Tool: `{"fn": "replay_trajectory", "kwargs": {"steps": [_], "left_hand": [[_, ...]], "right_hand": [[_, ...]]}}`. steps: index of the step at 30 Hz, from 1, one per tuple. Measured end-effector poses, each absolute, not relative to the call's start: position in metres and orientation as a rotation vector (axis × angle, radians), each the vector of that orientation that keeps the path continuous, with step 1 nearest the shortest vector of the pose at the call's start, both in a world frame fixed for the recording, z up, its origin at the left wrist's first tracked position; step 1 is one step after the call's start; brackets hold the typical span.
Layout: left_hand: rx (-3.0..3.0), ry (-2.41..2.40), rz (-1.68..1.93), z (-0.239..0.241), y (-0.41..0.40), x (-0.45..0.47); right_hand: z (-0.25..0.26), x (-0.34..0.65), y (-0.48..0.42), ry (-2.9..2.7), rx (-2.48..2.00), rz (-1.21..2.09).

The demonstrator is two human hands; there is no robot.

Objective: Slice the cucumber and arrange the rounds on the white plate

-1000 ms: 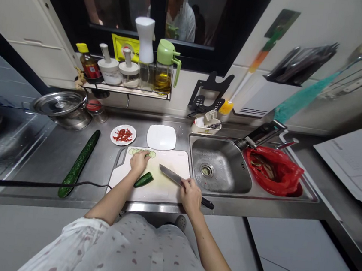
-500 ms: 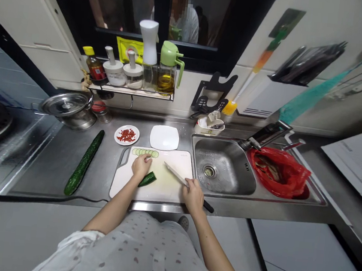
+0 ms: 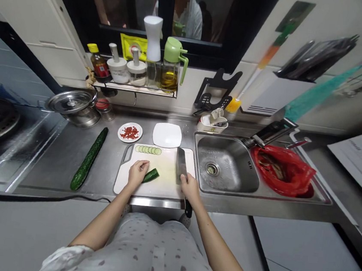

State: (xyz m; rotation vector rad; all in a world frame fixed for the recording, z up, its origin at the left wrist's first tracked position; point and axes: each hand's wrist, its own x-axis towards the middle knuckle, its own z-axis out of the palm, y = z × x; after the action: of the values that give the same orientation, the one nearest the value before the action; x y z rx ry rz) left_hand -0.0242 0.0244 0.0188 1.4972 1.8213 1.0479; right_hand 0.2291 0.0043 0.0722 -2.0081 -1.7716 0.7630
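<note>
My right hand (image 3: pixel 190 188) grips a kitchen knife (image 3: pixel 181 163) whose broad blade points away from me over the right side of the white cutting board (image 3: pixel 165 188); its black handle sticks out below the hand. Over the board's left half is my left hand (image 3: pixel 137 174), its fingertips pressed together; whether anything is between them I cannot make out. Just right of that hand lies a cut piece of cucumber (image 3: pixel 151 175). Overlapping cucumber slices (image 3: pixel 148 150) form a row along the far left edge of the board.
A whole cucumber (image 3: pixel 89 160) lies left of the board. Behind it stand a plate of chopped red bits (image 3: pixel 121 134) and a white plate (image 3: pixel 167 135). The sink (image 3: pixel 228 175) and a red plastic bag (image 3: pixel 296 178) are on the right. A lidded pot (image 3: pixel 79 116) stands back left.
My left hand has drawn back from the slice row toward me. The knife has swung from pointing left to pointing away from me. The view has shifted slightly.
</note>
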Motion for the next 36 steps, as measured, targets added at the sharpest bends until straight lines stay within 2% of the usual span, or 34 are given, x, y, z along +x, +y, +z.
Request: {"fn": "replay_trajectory", "kwargs": {"steps": [6, 15, 20, 36], "left_hand": [[1.535, 1.785, 1.079, 0.019, 0.007, -0.021], [1.987, 1.604, 1.179, 0.018, -0.008, -0.014], [2.053, 1.587, 1.161, 0.012, -0.005, -0.013], [2.181, 1.589, 1.083, 0.004, -0.001, -0.01]], "right_hand": [[0.081, 0.218, 0.006, -1.832, -2.026, 0.788], [0.1, 0.203, 0.007, -2.209, -2.056, 0.842], [0.109, 0.194, 0.001, -2.316, -1.96, 0.945], [0.123, 0.173, -0.012, -2.446, -1.993, 0.954]]}}
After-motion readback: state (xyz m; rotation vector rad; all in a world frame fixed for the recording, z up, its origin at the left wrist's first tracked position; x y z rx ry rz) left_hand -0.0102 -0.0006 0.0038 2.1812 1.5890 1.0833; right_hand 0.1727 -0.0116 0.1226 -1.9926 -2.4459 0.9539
